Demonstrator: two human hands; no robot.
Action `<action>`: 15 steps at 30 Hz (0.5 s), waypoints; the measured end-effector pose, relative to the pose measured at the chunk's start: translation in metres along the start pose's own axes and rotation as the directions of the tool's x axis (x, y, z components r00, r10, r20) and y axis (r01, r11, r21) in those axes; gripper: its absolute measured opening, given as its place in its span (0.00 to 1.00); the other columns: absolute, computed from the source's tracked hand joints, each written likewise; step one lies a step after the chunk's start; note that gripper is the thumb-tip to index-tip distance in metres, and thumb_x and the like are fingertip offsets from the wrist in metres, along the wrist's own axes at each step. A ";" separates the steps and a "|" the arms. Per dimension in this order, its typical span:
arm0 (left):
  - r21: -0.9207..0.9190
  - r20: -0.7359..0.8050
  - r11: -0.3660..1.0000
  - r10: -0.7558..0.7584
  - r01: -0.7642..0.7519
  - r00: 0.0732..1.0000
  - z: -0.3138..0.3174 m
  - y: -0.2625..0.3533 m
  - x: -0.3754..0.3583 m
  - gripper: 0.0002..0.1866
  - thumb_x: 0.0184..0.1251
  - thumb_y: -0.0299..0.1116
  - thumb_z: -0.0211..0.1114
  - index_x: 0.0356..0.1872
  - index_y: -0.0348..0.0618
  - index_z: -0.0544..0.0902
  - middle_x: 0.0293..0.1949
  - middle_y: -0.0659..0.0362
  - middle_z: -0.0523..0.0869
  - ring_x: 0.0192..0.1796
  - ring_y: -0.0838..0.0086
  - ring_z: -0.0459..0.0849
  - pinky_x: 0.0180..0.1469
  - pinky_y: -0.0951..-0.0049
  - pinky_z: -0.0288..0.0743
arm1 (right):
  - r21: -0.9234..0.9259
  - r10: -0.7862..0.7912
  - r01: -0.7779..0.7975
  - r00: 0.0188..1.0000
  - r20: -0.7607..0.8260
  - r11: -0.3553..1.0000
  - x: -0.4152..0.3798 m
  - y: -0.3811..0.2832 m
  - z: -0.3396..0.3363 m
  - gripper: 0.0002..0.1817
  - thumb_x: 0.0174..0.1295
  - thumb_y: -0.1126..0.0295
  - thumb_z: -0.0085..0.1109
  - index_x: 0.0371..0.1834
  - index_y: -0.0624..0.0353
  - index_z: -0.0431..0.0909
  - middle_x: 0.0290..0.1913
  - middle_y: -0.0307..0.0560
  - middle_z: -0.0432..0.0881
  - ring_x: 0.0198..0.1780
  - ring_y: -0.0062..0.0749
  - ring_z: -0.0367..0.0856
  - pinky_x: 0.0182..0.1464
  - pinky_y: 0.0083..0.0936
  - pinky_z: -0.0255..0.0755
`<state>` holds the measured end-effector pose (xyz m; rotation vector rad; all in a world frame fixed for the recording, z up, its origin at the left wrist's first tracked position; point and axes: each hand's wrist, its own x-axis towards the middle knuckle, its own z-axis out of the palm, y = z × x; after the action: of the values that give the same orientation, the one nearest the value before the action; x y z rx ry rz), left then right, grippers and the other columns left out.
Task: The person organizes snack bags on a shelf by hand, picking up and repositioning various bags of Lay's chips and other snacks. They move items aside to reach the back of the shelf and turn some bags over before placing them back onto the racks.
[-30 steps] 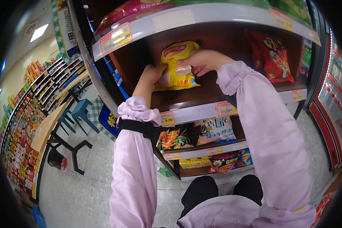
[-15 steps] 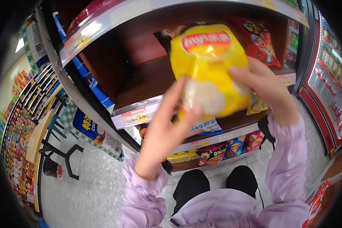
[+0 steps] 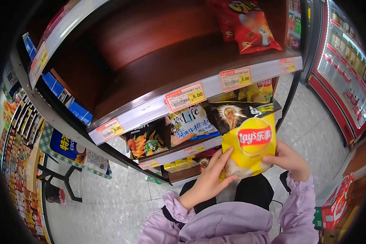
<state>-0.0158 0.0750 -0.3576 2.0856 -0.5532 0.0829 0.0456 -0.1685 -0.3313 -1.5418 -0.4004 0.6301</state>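
Observation:
A yellow Lay's chip bag (image 3: 254,142) is held upright between my two hands, low in front of the shelf. My left hand (image 3: 211,175) grips its lower left edge, and my right hand (image 3: 286,160) grips its lower right side. Directly behind the yellow bag, a black chip bag (image 3: 232,114) shows its top part. Whether my hands also hold that black bag, I cannot tell.
Red snack bags (image 3: 250,30) lie at the right of the upper shelf (image 3: 150,73). White-and-blue bags (image 3: 193,124) and a dark bag (image 3: 144,142) stand on the shelf below. A red-framed drinks cooler (image 3: 341,77) is at the right, a hanging bag (image 3: 73,150) at the left.
Both hands have lowered the yellow bag away from the upper shelf. The black bag's top now shows behind it. The view has shifted, with price tags and lower snacks more visible.

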 end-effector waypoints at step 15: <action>0.146 -0.389 0.989 0.050 0.008 0.920 0.012 -0.061 0.100 0.35 0.54 0.21 0.52 0.64 0.37 0.48 0.61 0.33 0.50 0.63 0.42 0.53 0.62 0.63 0.55 | -0.111 -0.296 0.282 0.946 -0.135 0.953 0.144 0.015 -0.045 0.22 0.55 0.72 0.55 0.54 0.65 0.64 0.50 0.43 0.74 0.50 0.24 0.70 0.54 0.21 0.63</action>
<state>0.0976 0.0574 -0.3848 2.1255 -0.3303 0.5569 0.1838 -0.1184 -0.3675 -1.5665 -0.5347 0.2672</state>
